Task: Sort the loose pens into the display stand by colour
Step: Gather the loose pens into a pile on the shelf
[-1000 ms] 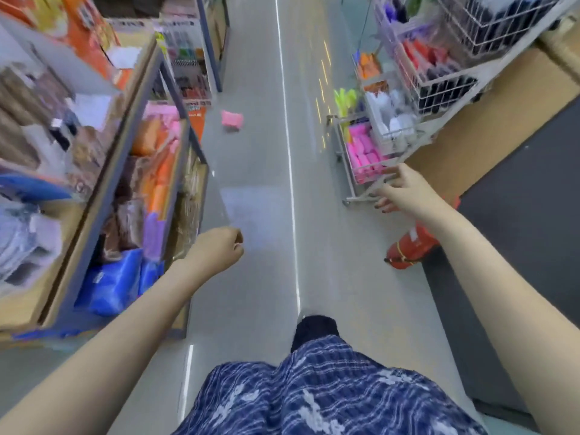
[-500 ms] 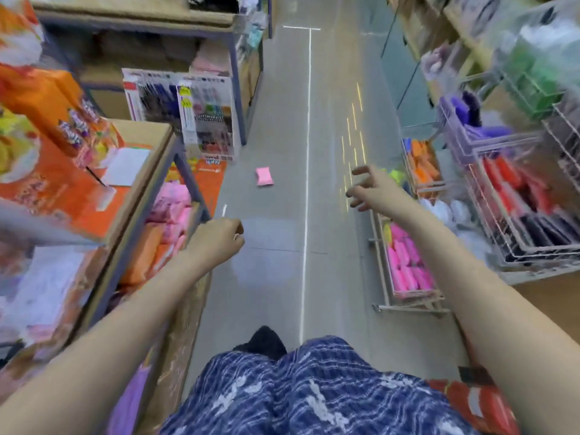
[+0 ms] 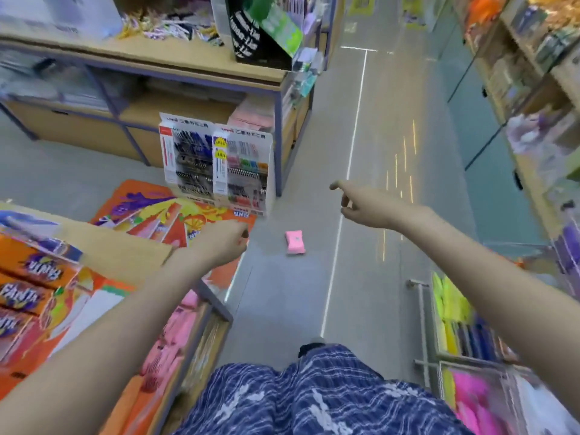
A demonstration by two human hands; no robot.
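Boxes (image 3: 28, 287): orange soda cartons are sitting at the left edge, lower half of the frame, stacked on a shelf.
Left hand (image 3: 224, 243): it's hanging mid-frame with fingers curled into a fist; too blurry here to tell if it's got anything in it.
Stand (image 3: 216, 161): the pen display is standing on the floor, centre-left and upper-middle, leaning against the shelf (image 3: 279, 130) corner, rows of dark and coloured pens showing.
Packet (image 3: 295, 242): a pink pack is lying on the aisle floor, dead centre, between the two hands.
Right hand (image 3: 361, 204): it's reaching out right of centre, fingers loose and spread, holding nothing.
Rack (image 3: 422, 321): a wire rack of yellow and pink stuff is sitting lower right.
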